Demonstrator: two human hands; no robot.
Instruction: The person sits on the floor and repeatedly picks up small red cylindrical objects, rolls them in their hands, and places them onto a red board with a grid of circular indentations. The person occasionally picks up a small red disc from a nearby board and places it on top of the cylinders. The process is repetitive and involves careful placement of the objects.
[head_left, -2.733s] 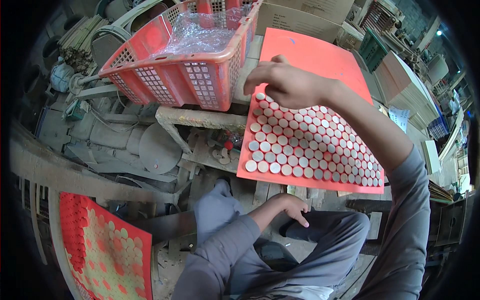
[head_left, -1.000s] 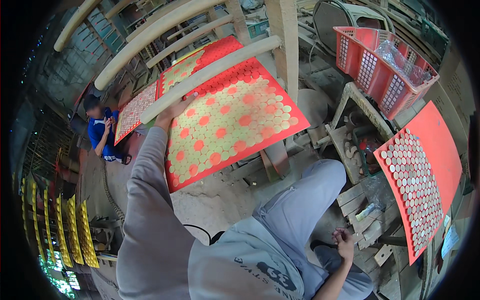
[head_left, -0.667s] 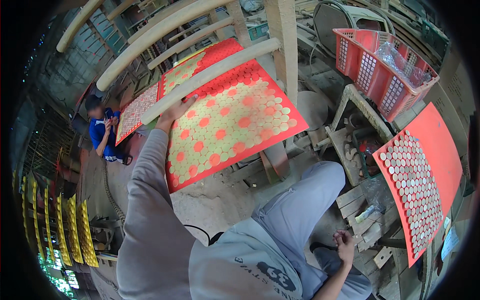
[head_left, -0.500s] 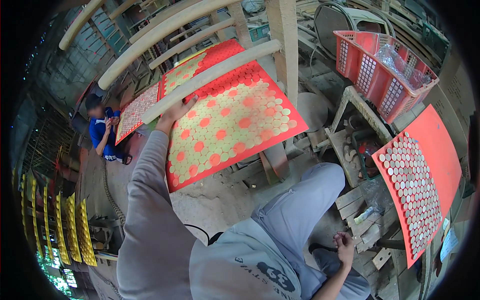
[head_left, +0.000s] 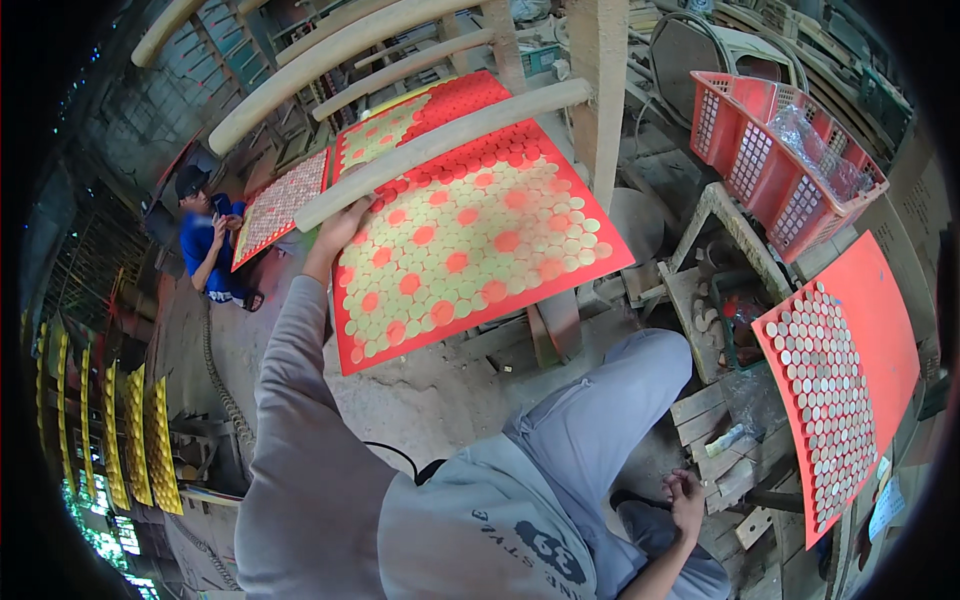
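A red board point(head_left: 480, 235), covered in pale yellow discs with scattered red ones, lies on a wooden rack in front of me. My left hand point(head_left: 345, 226) is at its left edge, just below the end of a round wooden rail point(head_left: 440, 150). Its fingers look closed on the edge, partly hidden by the rail. Low on the right, my right hand point(head_left: 685, 500) hangs beside my leg with curled fingers. Whatever it may hold is too small to make out. Right of it, another red board point(head_left: 895, 330) carries rows of pale discs.
A red plastic crate point(head_left: 790, 160) with clear film stands at the far right on a wooden frame point(head_left: 745, 235). A wooden post point(head_left: 597, 100) rises behind the board. A person in blue point(head_left: 210, 240) crouches at left by another disc-covered board point(head_left: 285, 205). Yellow strips point(head_left: 135, 435) hang at lower left.
My left hand has drawn back from the disc-covered surface toward the board's left edge, its fingers less spread. My right hand stays low by my leg. The whole view has shifted slightly.
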